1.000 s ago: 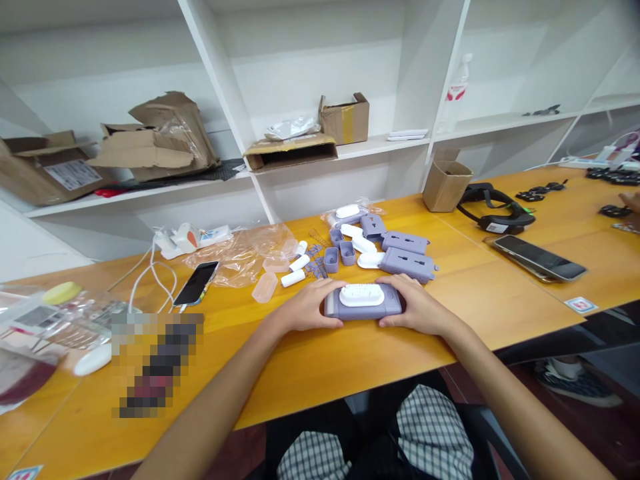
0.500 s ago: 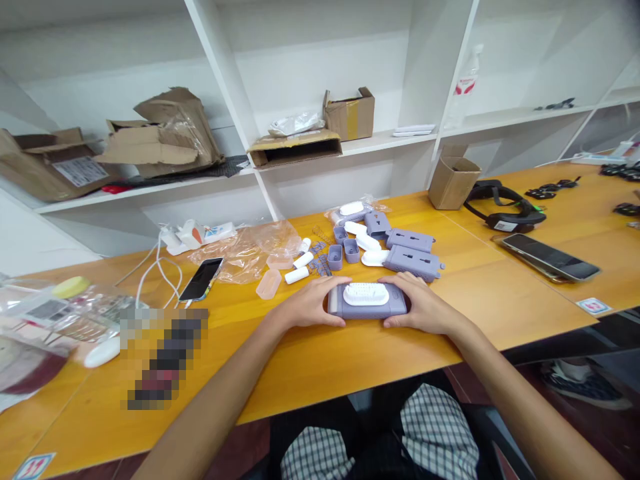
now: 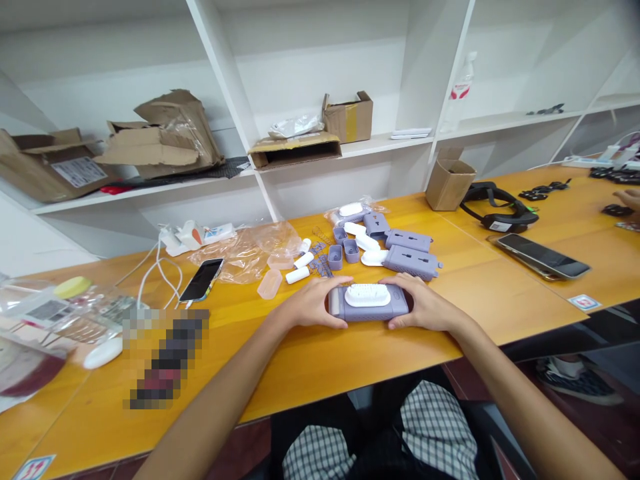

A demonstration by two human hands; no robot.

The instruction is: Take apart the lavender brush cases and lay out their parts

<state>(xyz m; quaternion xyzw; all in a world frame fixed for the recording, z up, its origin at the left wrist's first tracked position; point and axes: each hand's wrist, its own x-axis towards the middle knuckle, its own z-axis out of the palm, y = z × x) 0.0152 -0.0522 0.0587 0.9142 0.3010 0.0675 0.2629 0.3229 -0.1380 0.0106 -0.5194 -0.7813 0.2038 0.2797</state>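
A purple-grey plastic case (image 3: 370, 313) with a white bristled brush (image 3: 367, 295) on its top lies on the wooden table before me. My left hand (image 3: 313, 305) curls round its left end, thumb in front and fingers behind. Its right end is gripped the same way by my right hand (image 3: 425, 307). Just behind are two more purple cases, one nearer (image 3: 411, 261) and one farther (image 3: 409, 240), with white oval brush pieces (image 3: 374, 257) beside them. Small purple cups (image 3: 351, 251), thin springs (image 3: 320, 267), white cylinders (image 3: 298, 275) and a clear pinkish tray (image 3: 270, 284) lie to their left.
A phone on a cable (image 3: 201, 280) and plastic wrap (image 3: 240, 257) lie left. At right are a cardboard box (image 3: 450, 181), a black headset (image 3: 500, 212) and a large phone (image 3: 544, 256). White shelves with cartons stand behind. Another person's hand (image 3: 629, 199) shows at the right edge.
Both hands keep their hold on the case, which has barely moved. The view has shifted slightly, and another person's hand has come into sight at the right edge.
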